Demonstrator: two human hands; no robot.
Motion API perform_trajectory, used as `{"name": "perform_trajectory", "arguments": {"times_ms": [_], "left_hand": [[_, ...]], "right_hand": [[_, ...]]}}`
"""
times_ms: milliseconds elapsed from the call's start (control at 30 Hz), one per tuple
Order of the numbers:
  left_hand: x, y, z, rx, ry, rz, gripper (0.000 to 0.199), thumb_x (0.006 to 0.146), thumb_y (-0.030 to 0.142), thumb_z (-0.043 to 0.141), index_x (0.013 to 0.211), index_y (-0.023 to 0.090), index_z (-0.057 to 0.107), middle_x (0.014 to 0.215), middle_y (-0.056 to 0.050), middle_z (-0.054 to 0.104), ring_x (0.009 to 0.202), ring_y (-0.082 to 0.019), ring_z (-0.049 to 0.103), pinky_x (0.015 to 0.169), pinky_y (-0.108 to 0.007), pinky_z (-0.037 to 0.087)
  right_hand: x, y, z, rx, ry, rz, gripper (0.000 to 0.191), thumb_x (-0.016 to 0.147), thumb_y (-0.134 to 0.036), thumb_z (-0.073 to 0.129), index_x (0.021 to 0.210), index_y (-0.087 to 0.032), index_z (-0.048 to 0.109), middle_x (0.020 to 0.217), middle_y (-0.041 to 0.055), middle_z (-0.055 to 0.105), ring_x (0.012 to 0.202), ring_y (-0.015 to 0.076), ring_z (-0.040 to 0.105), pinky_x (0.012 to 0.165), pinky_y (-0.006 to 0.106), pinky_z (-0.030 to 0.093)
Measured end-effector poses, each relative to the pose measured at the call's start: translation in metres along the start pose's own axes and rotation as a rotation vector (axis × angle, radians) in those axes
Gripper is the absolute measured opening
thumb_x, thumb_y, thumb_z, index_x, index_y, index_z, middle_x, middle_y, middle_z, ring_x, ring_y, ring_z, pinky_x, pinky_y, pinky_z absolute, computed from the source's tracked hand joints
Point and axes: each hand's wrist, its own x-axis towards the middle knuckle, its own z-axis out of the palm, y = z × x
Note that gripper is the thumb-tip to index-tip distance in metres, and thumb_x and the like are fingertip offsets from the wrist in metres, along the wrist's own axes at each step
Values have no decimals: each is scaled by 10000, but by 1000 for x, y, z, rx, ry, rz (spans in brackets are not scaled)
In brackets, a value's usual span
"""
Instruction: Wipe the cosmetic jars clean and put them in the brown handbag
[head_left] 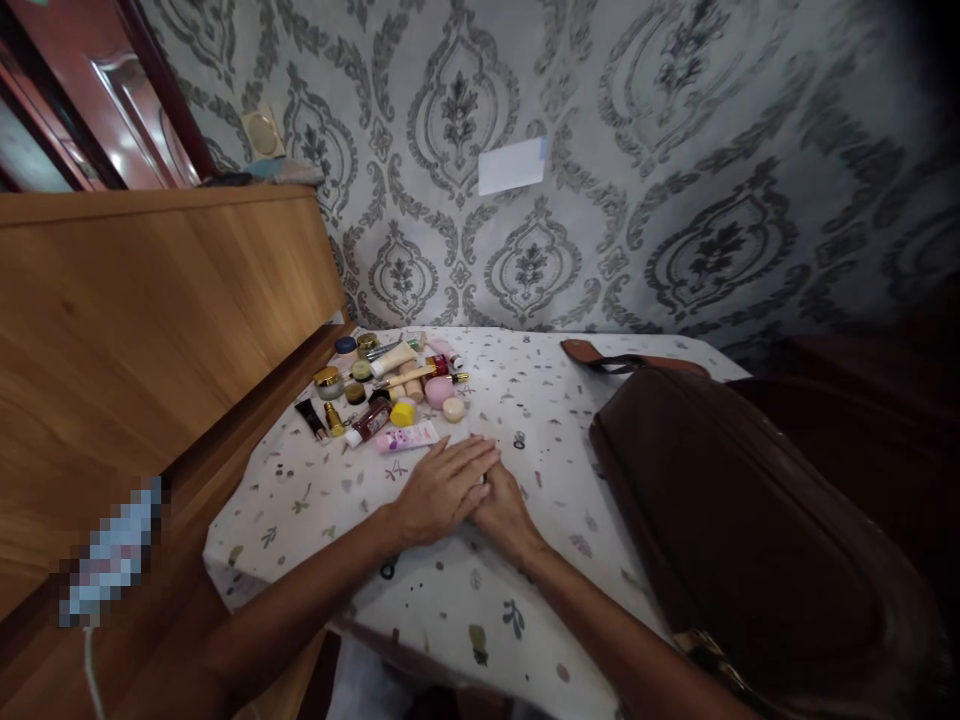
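Note:
My left hand (442,492) lies across my right hand (504,510) on the patterned white tablecloth (555,610). The left fingers are stretched out and hold no object. Most of the right fingers are covered by the left hand. Just beyond the hands lies a pink and white tube (407,438). Near it are a yellow item (403,413), a dark red bottle with a white cap (368,424), a cream-coloured round jar (453,409) and a pink round container (439,392). Behind these, a gold-lidded jar (328,382) and a cream tube (394,359) sit among several other cosmetics.
A large dark brown bag (720,500) takes up the table's right side, its strap (600,357) reaching toward the back. A wooden panel (165,320) borders the left. Patterned wallpaper (457,240) covers the wall behind, with a white rectangle (512,167) on it.

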Motion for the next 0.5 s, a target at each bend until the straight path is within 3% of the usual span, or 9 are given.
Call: {"name": "perform_trajectory", "arguments": {"times_ms": [167, 333, 500], "left_hand": [[-4, -10, 6, -5, 45, -85, 474, 1037, 358, 343, 1456, 188, 486, 1488, -149, 530, 1403, -244, 485, 1180, -506, 385], [-3, -15, 10, -102, 146, -205, 449, 1031, 355, 345, 1381, 176, 561, 1414, -132, 600, 1327, -239, 548, 1148, -458, 449], [-3, -25, 8, -300, 163, -399, 424, 1008, 314, 343, 1268, 149, 635, 1284, -133, 682, 1198, -243, 630, 1078, -431, 488]], "right_hand": [[2, -3, 0, -25, -19, 12, 478, 712, -263, 579, 1182, -195, 524, 1092, 101, 728, 917, 265, 711, 778, 363, 577], [2, -1, 1, 95, -59, 6, 703, 685, -232, 641, 1345, -204, 403, 1242, 126, 685, 1082, 265, 688, 906, 394, 562], [2, 3, 2, 113, -82, 23, 814, 643, -220, 707, 1381, -197, 366, 1234, 126, 687, 1097, 258, 679, 982, 436, 529]]}}
